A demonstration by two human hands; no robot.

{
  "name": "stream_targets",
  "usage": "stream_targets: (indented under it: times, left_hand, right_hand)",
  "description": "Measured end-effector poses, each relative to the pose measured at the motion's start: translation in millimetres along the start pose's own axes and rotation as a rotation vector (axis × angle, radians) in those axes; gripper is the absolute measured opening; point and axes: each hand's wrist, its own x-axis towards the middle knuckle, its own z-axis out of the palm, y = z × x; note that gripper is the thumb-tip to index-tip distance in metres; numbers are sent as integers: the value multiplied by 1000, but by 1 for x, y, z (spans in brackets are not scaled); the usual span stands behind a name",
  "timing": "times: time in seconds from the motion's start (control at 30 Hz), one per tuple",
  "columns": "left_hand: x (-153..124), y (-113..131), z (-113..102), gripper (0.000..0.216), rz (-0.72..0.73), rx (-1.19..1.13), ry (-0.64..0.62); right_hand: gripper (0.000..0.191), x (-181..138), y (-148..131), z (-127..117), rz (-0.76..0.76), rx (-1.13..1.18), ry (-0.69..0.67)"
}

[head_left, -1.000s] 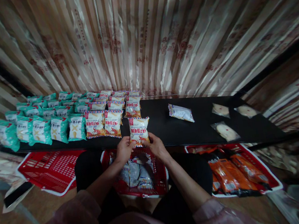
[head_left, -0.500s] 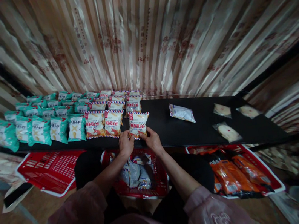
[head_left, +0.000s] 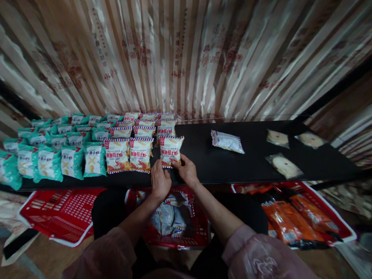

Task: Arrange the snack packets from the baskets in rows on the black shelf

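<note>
A white snack bag (head_left: 170,149) with red lettering and striped ends stands at the front right of a group of matching snack bags (head_left: 140,153) on a black bench (head_left: 201,170). My right hand (head_left: 187,172) pinches its lower right corner, thumb at the front. My left hand (head_left: 160,181) is closed at its lower left corner, fingertips partly hidden between this bag and its neighbour. Behind it, more of the same bags stand in rows. To the right, a similar bag (head_left: 227,141) lies flat, plain side up.
Several green snack bags (head_left: 49,163) stand in rows at left. Flat round items in clear wrappers (head_left: 285,165) lie at right. Below are a red basket (head_left: 201,232) holding silver-backed bags, a tipped red basket (head_left: 59,213), and one with orange packets (head_left: 285,218). A striped curtain (head_left: 163,43) hangs behind.
The held snack bag has settled slightly back and down, in line with the front row. My left hand has shifted slightly down, its fingers more curled; my right hand stays at the corner.
</note>
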Motion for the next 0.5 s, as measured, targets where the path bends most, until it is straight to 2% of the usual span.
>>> stream_targets:
  times: [0.3,0.5]
  left_hand:
    - [7,-1,1,57,75,14,-21]
    - [14,-1,2,55,71,16,-50]
  right_hand:
    - [41,14,-4,7,3,-7,49]
    - [43,23,-5,11,20,-22,39]
